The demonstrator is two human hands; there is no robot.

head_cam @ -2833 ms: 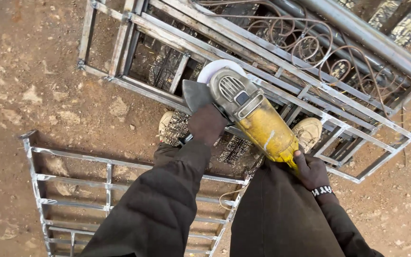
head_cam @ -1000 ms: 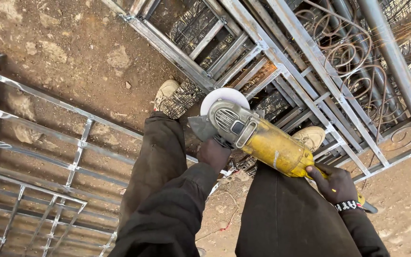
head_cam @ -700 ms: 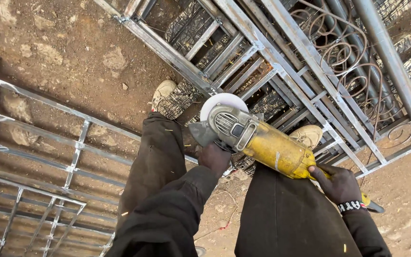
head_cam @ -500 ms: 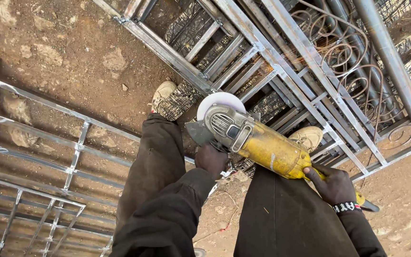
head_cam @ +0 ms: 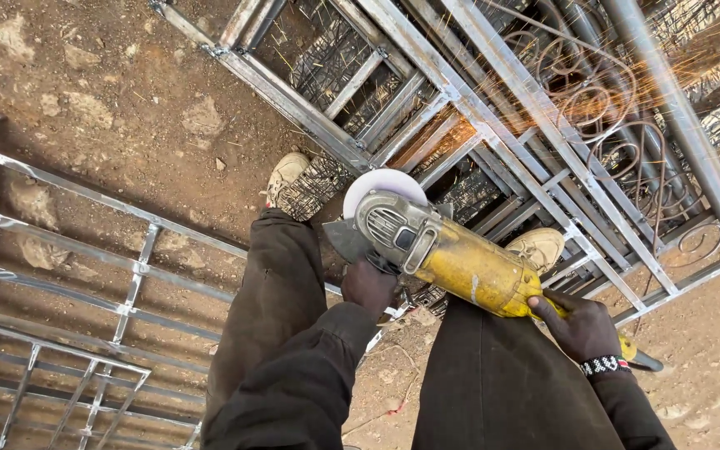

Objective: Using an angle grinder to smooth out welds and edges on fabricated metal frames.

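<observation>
Grinder [head_cam: 452, 258]: yellow body, grey head, held low over the metal frame [head_cam: 427, 100] between the person's two legs; its white disc [head_cam: 381, 185] meets a bar of the frame.
Left hand [head_cam: 368, 287]: fingers are clenched on the side handle near the head, I think to steady the disc.
Right hand [head_cam: 581, 325]: fingers wrap the rear of the body, near the tail end; this grip seems to guide the tool.
Sparks [head_cam: 610, 75]: they fly away from the person, over the scroll bars.
Feet: one shoe [head_cam: 287, 171] beside the frame, the other shoe [head_cam: 535, 247] on it, maybe to keep it from moving.
Grille [head_cam: 60, 275]: lies flat on the dirt [head_cam: 85, 83], left of the legs, apart from the frame.
Containers: none seen.
</observation>
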